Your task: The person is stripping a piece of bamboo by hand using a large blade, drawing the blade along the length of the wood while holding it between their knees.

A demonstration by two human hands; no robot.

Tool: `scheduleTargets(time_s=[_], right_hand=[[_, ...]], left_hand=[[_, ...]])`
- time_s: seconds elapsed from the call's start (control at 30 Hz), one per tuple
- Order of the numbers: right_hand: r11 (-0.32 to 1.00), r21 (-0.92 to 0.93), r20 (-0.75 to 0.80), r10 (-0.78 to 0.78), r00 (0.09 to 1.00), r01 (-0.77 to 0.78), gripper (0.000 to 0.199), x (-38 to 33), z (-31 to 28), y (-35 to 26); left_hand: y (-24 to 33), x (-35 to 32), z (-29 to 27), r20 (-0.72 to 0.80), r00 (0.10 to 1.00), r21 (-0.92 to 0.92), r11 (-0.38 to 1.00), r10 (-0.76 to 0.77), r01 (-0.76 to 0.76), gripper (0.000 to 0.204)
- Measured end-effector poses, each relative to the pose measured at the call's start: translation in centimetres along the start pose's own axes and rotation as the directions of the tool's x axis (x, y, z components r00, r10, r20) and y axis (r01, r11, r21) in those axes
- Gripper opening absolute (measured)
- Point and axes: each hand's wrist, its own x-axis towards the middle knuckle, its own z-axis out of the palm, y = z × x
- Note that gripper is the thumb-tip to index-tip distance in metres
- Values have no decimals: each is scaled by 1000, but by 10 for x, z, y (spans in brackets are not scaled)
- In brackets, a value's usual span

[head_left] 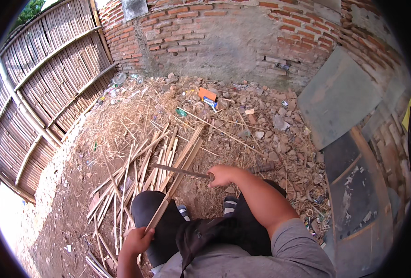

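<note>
- The right hand (221, 176) is closed in a fist around the handle of a long blade (180, 171), which points left, nearly level, above the ground.
- The left hand (138, 241) grips the near end of a bamboo strip (175, 185), fingers wrapped round it.
- The strip slants up and away from that hand, over the left knee, and the blade crosses it about midway; whether they touch is unclear.
- More split strips (131, 180) lie fanned on the dirt just left of and beyond the knees.
- Striped sandals (230, 204) show between the dark trouser legs.
- Rubble (265, 125) and dry straw cover the ground farther out.
- A bamboo fence (43, 97) stands left, a brick wall (224, 32) behind, and grey sheets (337, 95) lean at right.
</note>
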Motion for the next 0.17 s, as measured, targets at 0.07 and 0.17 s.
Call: scheduleTargets(time_s=[0.07, 0.17], right_hand=[[996, 51, 70, 72, 995, -76, 61, -3, -10, -6], [998, -53, -13, 44, 999, -44, 59, 0, -15, 10]], left_hand=[[1, -1, 0, 3, 1000, -2, 1000, -14, 14, 42], [-10, 4, 4, -21, 998, -13, 998, 64, -65, 41]])
